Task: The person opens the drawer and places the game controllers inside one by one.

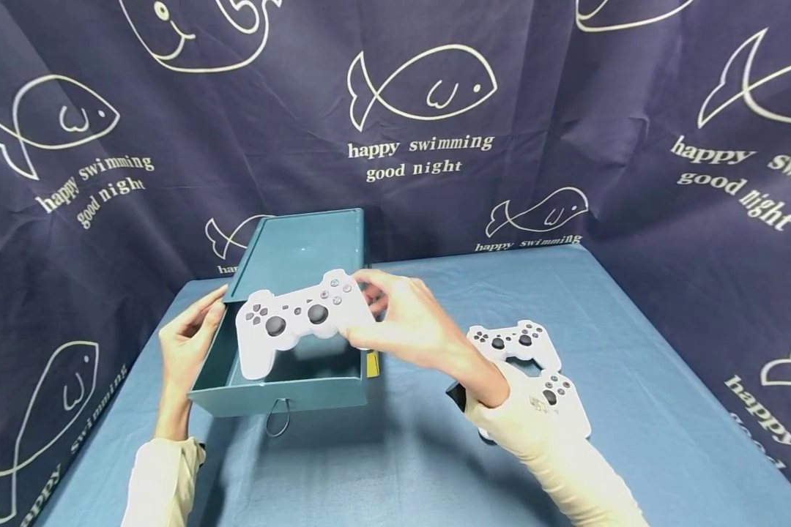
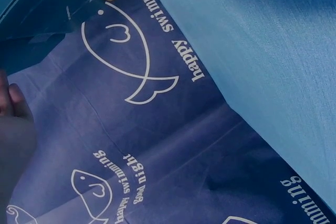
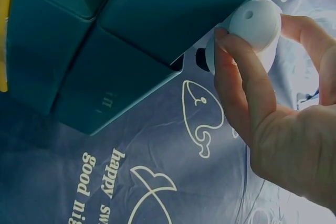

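Observation:
My right hand [image 1: 402, 315] grips a white game controller [image 1: 332, 315] by its right handle, holding it over the pulled-out drawer [image 1: 323, 394] of a teal box [image 1: 296, 256]. The right wrist view has fingers and thumb around the rounded handle end of the controller [image 3: 257, 22], beside the teal wall. With fairly straight fingers, my left hand [image 1: 187, 337] touches the left side of the box near its front corner. Only part of that hand [image 2: 18, 129] enters the left wrist view. Two more white controllers [image 1: 524, 342] lie on the right, partly hidden by my right forearm.
A wire ring pull [image 1: 277, 421] hangs from the drawer front. A yellow label [image 1: 372, 364] shows at the box's right side. Blue cloth [image 1: 343, 476] covers the table, and a dark fish-print curtain [image 1: 428, 197] stands behind and at both sides.

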The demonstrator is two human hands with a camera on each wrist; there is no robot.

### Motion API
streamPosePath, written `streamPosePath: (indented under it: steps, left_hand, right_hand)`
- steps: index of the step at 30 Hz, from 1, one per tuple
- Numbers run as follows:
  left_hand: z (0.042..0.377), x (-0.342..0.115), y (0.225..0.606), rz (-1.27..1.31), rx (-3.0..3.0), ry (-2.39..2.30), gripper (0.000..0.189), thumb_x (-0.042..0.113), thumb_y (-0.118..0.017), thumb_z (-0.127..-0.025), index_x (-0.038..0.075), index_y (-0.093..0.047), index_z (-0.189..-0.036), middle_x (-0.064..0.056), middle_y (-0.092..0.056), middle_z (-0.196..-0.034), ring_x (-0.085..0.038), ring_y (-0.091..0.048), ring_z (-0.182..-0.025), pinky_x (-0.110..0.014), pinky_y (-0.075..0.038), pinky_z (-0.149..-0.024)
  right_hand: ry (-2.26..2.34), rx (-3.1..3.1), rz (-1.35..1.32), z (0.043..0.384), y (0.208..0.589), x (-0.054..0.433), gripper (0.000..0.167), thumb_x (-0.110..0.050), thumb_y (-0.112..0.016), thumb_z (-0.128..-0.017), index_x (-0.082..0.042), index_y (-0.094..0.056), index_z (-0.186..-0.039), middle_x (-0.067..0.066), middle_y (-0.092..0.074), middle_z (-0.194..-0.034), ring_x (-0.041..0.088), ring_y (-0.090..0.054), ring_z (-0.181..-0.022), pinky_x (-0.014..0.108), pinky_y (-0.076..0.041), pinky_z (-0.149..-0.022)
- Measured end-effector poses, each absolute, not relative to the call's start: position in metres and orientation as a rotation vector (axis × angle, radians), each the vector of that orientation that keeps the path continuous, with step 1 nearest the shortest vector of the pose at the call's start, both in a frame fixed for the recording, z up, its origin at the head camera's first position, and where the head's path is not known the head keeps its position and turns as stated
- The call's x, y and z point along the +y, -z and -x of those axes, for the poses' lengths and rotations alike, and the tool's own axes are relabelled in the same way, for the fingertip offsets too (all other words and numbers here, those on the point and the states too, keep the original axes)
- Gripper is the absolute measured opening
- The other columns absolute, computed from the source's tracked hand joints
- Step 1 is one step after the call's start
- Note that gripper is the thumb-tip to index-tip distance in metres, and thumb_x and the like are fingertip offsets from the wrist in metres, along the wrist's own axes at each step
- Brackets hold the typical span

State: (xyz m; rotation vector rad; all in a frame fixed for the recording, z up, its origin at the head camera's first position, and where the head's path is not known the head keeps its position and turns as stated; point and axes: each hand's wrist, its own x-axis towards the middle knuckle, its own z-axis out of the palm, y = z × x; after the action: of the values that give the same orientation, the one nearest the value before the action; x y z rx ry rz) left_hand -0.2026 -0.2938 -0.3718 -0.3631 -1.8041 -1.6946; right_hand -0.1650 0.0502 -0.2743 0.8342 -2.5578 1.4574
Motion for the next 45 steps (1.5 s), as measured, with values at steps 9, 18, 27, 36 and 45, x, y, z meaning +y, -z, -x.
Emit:
streamPosePath:
  steps: [9, 18, 27, 36, 45]
  left_hand:
    - [0.204, -0.295, 0.373, 0.376, -1.817, 1.646, 0.031, -0.014, -0.062, -0.096, -0.014, -0.066, -0.126, 0.007, -0.077, -0.097, -0.002, -0.063, -0.074, -0.014, -0.045, -0.067]
    - [0.204, -0.295, 0.372, 0.386, -1.808, 1.666, 0.031, -0.014, -0.063, -0.096, -0.015, -0.065, -0.126, 0.006, -0.077, -0.095, -0.003, -0.064, -0.074, -0.014, -0.046, -0.065]
    - [0.204, -0.295, 0.372, 0.389, -1.803, 1.686, 0.031, -0.014, -0.063, -0.096, -0.014, -0.065, -0.127, 0.004, -0.077, -0.092, -0.004, -0.065, -0.071, -0.014, -0.048, -0.063]
    - [0.202, -0.295, 0.373, 0.379, -1.79, 1.724, 0.031, -0.013, -0.063, -0.096, -0.013, -0.066, -0.127, 0.001, -0.078, -0.095, -0.006, -0.068, -0.074, -0.015, -0.052, -0.068]
    - [0.202, -0.294, 0.372, 0.337, -1.826, 1.694, 0.031, -0.011, -0.064, -0.096, -0.011, -0.067, -0.127, 0.003, -0.078, -0.094, -0.005, -0.069, -0.074, -0.015, -0.052, -0.069]
  right_hand:
    - [-1.427, -2.572, -0.872, 0.16, 0.271, 0.036, 0.044, -0.019, -0.075, -0.077, -0.015, -0.068, -0.12, -0.007, -0.069, -0.087, 0.01, -0.066, -0.078, 0.031, -0.054, -0.07]
    - [-1.382, -2.566, -0.943, 0.155, 0.272, 0.027, 0.038, -0.014, -0.076, -0.079, -0.016, -0.068, -0.116, -0.007, -0.07, -0.088, 0.009, -0.067, -0.08, 0.029, -0.053, -0.069]
    - [-1.322, -2.601, -0.976, 0.156, 0.271, 0.025, 0.035, -0.012, -0.077, -0.079, -0.018, -0.069, -0.113, -0.01, -0.068, -0.081, 0.009, -0.064, -0.072, 0.028, -0.05, -0.065]
    - [-1.24, -2.693, -0.982, 0.157, 0.266, 0.025, 0.026, -0.015, -0.078, -0.081, -0.016, -0.068, -0.105, -0.011, -0.067, -0.074, 0.007, -0.059, -0.063, 0.028, -0.047, -0.062]
    - [-1.156, -2.711, -0.933, 0.158, 0.269, 0.022, 0.027, -0.017, -0.079, -0.082, -0.011, -0.068, -0.106, -0.012, -0.062, -0.06, 0.003, -0.05, -0.05, 0.026, -0.04, -0.056]
